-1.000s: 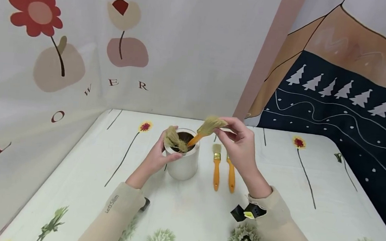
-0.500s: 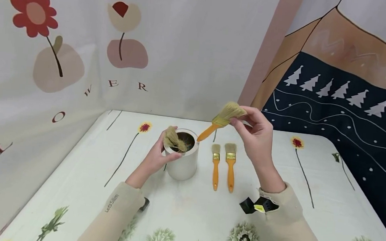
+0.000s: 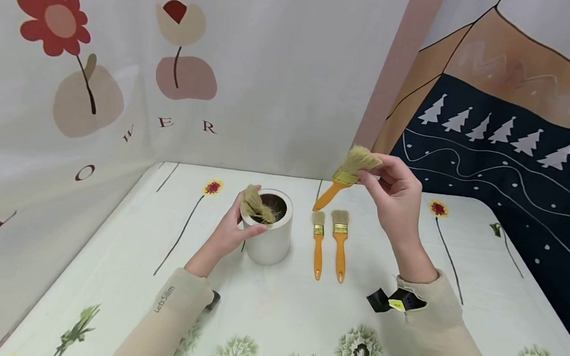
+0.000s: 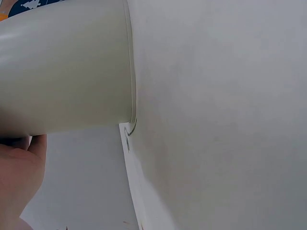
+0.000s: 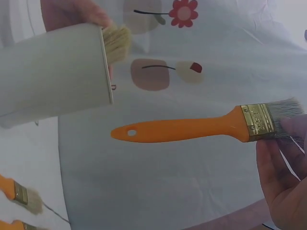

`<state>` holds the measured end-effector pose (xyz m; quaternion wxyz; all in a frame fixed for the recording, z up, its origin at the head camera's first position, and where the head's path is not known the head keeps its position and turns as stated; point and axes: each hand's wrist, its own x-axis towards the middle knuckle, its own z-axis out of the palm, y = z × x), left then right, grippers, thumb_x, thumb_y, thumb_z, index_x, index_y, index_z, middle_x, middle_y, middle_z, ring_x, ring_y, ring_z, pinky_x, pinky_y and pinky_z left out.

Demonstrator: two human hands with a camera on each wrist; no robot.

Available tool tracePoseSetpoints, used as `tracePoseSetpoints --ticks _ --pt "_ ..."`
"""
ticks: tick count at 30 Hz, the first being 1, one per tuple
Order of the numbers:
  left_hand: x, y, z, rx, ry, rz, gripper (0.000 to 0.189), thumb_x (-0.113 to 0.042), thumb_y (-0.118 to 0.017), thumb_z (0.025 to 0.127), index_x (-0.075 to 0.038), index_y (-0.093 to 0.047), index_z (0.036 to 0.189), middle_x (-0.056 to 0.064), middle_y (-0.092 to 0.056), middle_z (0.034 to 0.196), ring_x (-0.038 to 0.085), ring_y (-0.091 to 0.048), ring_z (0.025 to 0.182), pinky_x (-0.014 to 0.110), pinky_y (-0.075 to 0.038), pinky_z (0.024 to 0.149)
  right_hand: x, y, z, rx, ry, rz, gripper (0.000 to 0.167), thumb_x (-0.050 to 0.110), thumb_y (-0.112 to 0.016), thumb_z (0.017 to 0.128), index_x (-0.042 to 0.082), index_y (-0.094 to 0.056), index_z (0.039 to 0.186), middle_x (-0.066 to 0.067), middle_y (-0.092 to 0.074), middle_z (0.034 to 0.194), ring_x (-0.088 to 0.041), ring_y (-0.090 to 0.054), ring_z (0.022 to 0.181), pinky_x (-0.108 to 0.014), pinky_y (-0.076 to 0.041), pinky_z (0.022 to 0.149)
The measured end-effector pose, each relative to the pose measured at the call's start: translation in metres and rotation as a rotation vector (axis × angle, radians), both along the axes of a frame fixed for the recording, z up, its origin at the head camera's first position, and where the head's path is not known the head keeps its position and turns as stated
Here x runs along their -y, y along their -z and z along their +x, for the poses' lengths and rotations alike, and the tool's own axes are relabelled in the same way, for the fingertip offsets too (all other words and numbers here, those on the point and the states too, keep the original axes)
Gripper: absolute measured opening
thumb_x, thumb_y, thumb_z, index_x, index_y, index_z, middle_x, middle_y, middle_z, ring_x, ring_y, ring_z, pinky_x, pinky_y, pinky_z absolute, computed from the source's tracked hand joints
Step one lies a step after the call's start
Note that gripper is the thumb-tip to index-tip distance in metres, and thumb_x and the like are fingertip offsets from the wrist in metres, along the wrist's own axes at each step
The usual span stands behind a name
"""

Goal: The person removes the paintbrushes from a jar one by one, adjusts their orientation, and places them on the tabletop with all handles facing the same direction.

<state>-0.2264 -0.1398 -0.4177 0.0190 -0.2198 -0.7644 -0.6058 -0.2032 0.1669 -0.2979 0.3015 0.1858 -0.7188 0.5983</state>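
My left hand [image 3: 227, 229] grips the side of a white cylindrical pot [image 3: 268, 249] standing on the table, with the thumb along its near side. Pale bristles of a brush [image 3: 253, 203] stick up at the pot's left rim; its handle is hidden inside. To the right of the pot, my right hand [image 3: 399, 196] pinches a paintbrush [image 3: 346, 175] by its bristles. Its orange handle slants down and left, above the table and apart from the pot, as the right wrist view also shows. The left wrist view shows the pot wall [image 4: 67, 72] close up.
Two more paintbrushes, a narrower one [image 3: 317, 246] and a wider one [image 3: 340, 248], lie side by side right of the pot, bristles away from me. The table [image 3: 273, 307] has a flower-printed white cloth. Printed curtains [image 3: 283, 76] hang behind it.
The right hand has drawn the paintbrush up out of the pot and moved it to the right. The left hand and the pot have stayed in place.
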Motion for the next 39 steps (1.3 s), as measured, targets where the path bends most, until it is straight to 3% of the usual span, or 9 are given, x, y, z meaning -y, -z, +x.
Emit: tracePoseSetpoints --ticks 7,17,23,27,31,39 --pt "-0.001 -0.005 -0.005 -0.013 -0.003 0.014 0.1 -0.053 -0.076 0.083 -0.012 -0.024 0.157 0.015 -0.026 0.164 0.034 -0.024 0.151 0.062 -0.016 0.122 -0.011 -0.001 -0.007 0.025 0.043 0.001 0.027 -0.009 -0.066 0.09 -0.009 -0.062 0.117 0.023 -0.068 0.101 0.005 -0.066 0.09 -0.013 -0.055 0.083" --pt "0.002 -0.004 -0.003 -0.021 -0.011 -0.015 0.096 -0.047 -0.076 0.085 -0.012 -0.023 0.157 0.015 -0.024 0.165 0.037 -0.024 0.151 0.063 -0.019 0.121 -0.027 0.012 -0.007 0.141 0.119 0.049 0.03 0.006 -0.067 0.094 -0.004 -0.062 0.122 0.024 -0.066 0.097 0.001 -0.065 0.087 -0.011 -0.055 0.079" --pt "0.003 -0.003 0.001 -0.015 -0.016 -0.022 0.095 -0.045 -0.076 0.085 -0.013 -0.024 0.157 0.012 -0.025 0.165 0.037 -0.023 0.152 0.063 -0.018 0.121 -0.043 0.037 -0.019 0.329 0.04 0.135 0.032 0.011 -0.065 0.097 -0.003 -0.06 0.125 0.022 -0.063 0.094 0.004 -0.064 0.086 -0.013 -0.057 0.076" --pt "0.004 0.003 0.007 0.004 -0.022 -0.034 0.094 -0.043 -0.077 0.085 -0.014 -0.024 0.157 0.012 -0.025 0.165 0.038 -0.024 0.151 0.064 -0.019 0.12 -0.056 0.07 -0.033 0.51 -0.039 0.167 0.032 0.008 -0.061 0.098 -0.007 -0.056 0.125 0.012 -0.063 0.09 0.003 -0.061 0.08 -0.016 -0.059 0.074" --pt "0.004 0.009 0.012 0.019 -0.018 -0.044 0.092 -0.039 -0.077 0.086 -0.015 -0.024 0.157 0.013 -0.026 0.164 0.039 -0.026 0.15 0.064 -0.021 0.119 -0.064 0.099 -0.041 0.703 -0.034 0.223 0.037 0.009 -0.057 0.101 -0.007 -0.05 0.133 -0.002 -0.063 0.098 0.001 -0.059 0.081 -0.02 -0.06 0.076" --pt "0.001 0.003 0.005 -0.008 -0.024 -0.034 0.09 -0.036 -0.076 0.086 -0.015 -0.025 0.157 0.014 -0.027 0.164 0.039 -0.028 0.149 0.064 -0.022 0.119 -0.072 0.119 -0.061 0.89 -0.115 0.316 0.06 0.008 -0.06 0.098 -0.003 -0.033 0.15 -0.027 -0.059 0.122 -0.008 -0.064 0.085 -0.026 -0.061 0.078"
